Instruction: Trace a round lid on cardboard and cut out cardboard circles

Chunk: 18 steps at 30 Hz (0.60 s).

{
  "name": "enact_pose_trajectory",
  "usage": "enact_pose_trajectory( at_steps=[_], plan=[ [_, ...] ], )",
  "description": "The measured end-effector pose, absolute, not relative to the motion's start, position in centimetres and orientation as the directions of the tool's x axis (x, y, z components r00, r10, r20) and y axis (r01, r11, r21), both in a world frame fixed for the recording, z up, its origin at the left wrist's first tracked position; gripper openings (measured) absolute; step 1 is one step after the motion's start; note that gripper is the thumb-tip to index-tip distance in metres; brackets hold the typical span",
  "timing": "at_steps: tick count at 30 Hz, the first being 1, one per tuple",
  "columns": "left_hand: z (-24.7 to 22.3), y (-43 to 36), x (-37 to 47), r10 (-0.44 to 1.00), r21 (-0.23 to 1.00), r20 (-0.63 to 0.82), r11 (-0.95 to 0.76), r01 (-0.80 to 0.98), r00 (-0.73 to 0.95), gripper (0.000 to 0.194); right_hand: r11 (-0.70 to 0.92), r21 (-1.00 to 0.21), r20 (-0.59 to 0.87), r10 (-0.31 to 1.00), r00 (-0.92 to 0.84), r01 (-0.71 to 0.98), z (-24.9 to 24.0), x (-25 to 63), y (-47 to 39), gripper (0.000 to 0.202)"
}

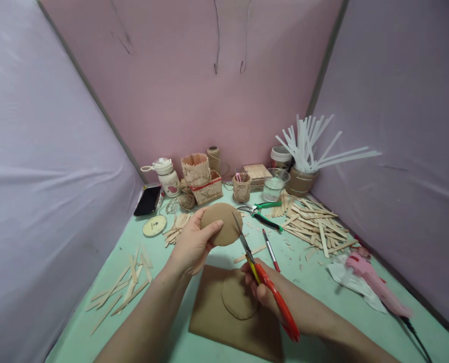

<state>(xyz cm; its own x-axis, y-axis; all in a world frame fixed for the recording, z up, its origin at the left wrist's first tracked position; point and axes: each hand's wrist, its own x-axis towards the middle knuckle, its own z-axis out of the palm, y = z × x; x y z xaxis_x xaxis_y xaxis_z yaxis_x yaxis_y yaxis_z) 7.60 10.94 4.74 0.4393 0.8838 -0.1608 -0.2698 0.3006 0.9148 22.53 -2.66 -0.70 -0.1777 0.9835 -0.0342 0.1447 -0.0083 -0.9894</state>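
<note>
My left hand (196, 242) grips a round brown cardboard disc (219, 217) by its left side, thumb on top. In my right hand (262, 287) is a pair of scissors (277, 300) with red and yellow handles. Their blades point up and away, with the tips over or beside the disc's right edge; I cannot tell if they touch it. Below my hands lies a brown cardboard sheet (209, 307) with a round outline on it, partly hidden by my right hand. A red and silver pen (271, 250) rests just beyond that hand.
Green-handled pruning shears (264, 214) lie behind the disc. Wooden sticks are piled at right (318, 224) and scattered at left (128, 287). A pink glue gun (377, 285) lies at the right edge. Along the back stand a white bottle (169, 179), stick-built baskets (207, 189) and a water cup (274, 186).
</note>
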Motion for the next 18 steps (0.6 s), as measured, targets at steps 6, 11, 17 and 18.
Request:
enact_pose_trajectory(
  at_steps=[6,11,17,18],
  plan=[
    [4.81,10.91,7.63,0.882,0.918,-0.162,0.299,-0.262,0.442,0.047,0.002,-0.986,-0.027,0.985,-0.172,0.167,-0.56,22.52,-2.54,0.061],
    [4.85,10.95,7.68,0.883,0.918,-0.162,0.299,-0.261,0.440,0.047,-0.002,-0.985,-0.034,0.983,-0.181,0.172,-0.31,22.53,-2.46,0.058],
    [5.05,11.26,7.26,0.892,0.920,-0.145,0.281,-0.273,0.429,0.047,-0.017,-0.978,-0.057,0.981,-0.185,0.207,-0.09,22.75,-2.46,0.051],
    [5.18,11.43,7.03,0.898,0.921,-0.131,0.267,-0.283,0.420,0.047,-0.036,-0.970,-0.077,0.983,-0.164,0.242,0.00,22.96,-2.35,0.049]
  ],
)
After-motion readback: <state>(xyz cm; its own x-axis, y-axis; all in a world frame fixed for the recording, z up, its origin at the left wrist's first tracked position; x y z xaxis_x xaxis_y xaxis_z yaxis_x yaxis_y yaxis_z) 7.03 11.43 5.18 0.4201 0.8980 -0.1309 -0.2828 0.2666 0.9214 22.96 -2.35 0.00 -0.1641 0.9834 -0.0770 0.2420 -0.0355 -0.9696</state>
